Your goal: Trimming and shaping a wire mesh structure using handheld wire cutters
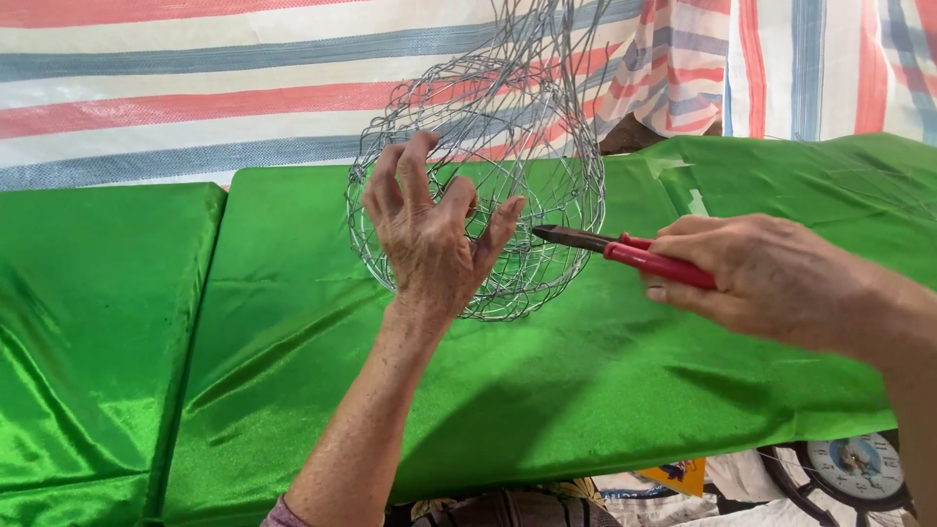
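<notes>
- Left hand (429,244): fingers spread wide, palm pressed against the near side of the wire mesh basket (488,185), fingertips hooked into the mesh; the grip is open and bracing, not pinching
- Right hand (771,278): grip wrapped closed around the red handles of the pliers (625,252); the dark tips point left and meet the mesh just beside the left fingertips. Whether the tips clamp a wire cannot be told
- Wire mesh basket: held up above the middle of the desk (293,371), toward its far edge, lower rim close to the green cloth; contact with the cloth cannot be told
- Progress, as judged: the rounded body is already formed and holds its shape; loose strands rise from the top out of view, so the upper part appears unfinished. The pliers work at the right side of the body, which suggests wire ends are being tucked or trimmed there
- Surroundings: striped tarpaulin (195,88) behind the desk; a round dial-faced object (859,468) below the desk's near right corner
</notes>
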